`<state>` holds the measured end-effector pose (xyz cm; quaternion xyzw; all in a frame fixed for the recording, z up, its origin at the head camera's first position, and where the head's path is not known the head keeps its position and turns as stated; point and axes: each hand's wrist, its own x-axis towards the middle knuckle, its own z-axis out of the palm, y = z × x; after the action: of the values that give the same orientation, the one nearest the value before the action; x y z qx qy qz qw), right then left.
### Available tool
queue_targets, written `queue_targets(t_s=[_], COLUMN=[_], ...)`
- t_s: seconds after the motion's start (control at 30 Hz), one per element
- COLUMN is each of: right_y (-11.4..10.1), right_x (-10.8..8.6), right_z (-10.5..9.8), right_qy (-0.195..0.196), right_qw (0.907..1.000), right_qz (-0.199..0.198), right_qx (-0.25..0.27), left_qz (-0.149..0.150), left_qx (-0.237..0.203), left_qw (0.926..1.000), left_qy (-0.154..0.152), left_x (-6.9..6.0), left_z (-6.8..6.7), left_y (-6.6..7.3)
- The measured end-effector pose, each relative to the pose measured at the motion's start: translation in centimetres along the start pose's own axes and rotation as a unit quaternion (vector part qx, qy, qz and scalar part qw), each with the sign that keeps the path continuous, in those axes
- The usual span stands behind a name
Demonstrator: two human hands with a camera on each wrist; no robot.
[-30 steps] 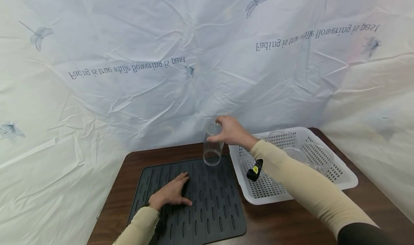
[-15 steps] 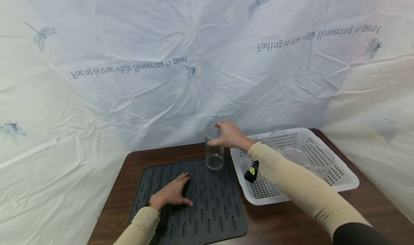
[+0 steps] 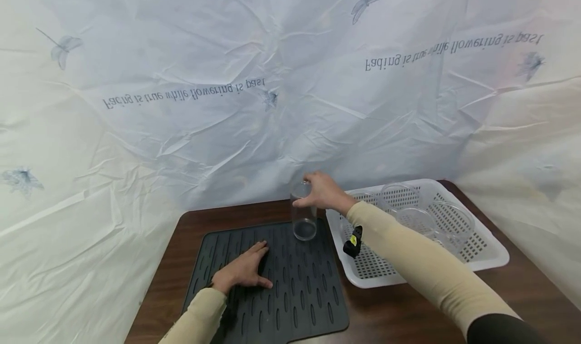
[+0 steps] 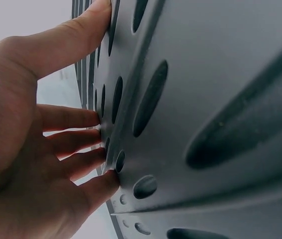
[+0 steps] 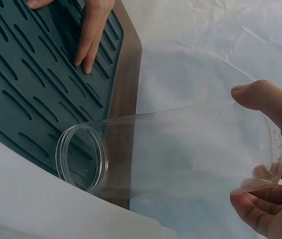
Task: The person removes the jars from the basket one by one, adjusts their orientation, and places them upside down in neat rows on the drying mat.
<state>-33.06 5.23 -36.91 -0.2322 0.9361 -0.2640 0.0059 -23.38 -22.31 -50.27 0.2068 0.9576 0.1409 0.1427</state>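
In the head view my right hand (image 3: 323,191) grips a tall clear drinking glass (image 3: 303,215) near its top end. The glass stands nearly upright at the far right part of a dark grey ridged mat (image 3: 290,293). Its lower end shows thick rings in the right wrist view, against the mat, where thumb and fingers of the right hand (image 5: 275,154) curl round the other end of the glass (image 5: 181,149). My left hand (image 3: 245,268) rests on the mat's left half with spread fingers, holding nothing. In the left wrist view its fingertips touch the mat (image 4: 220,64).
A white perforated basket (image 3: 363,283) stands right of the mat, with several clear round vessels (image 3: 415,218) in it, partly hidden by my right forearm. Both lie on a brown wooden table (image 3: 154,293). A pale printed sheet (image 3: 218,132) hangs behind the table.
My right hand has lowered the glass, and its lower end has come down onto the mat. The left hand has stayed in place on the mat.
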Motion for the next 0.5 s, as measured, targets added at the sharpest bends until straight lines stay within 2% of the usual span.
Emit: queue_targets(t_s=[0.5], right_y=[-0.1], right_x=[0.1], right_z=[1.3], right_qy=[-0.009], right_qw=[0.9992], right_qz=[0.003], right_qx=[-0.038], left_qz=[-0.007], left_qx=[-0.013], left_qw=[0.9998], left_qy=[-0.01], left_x=[0.2], left_z=[-0.1], left_y=[-0.1])
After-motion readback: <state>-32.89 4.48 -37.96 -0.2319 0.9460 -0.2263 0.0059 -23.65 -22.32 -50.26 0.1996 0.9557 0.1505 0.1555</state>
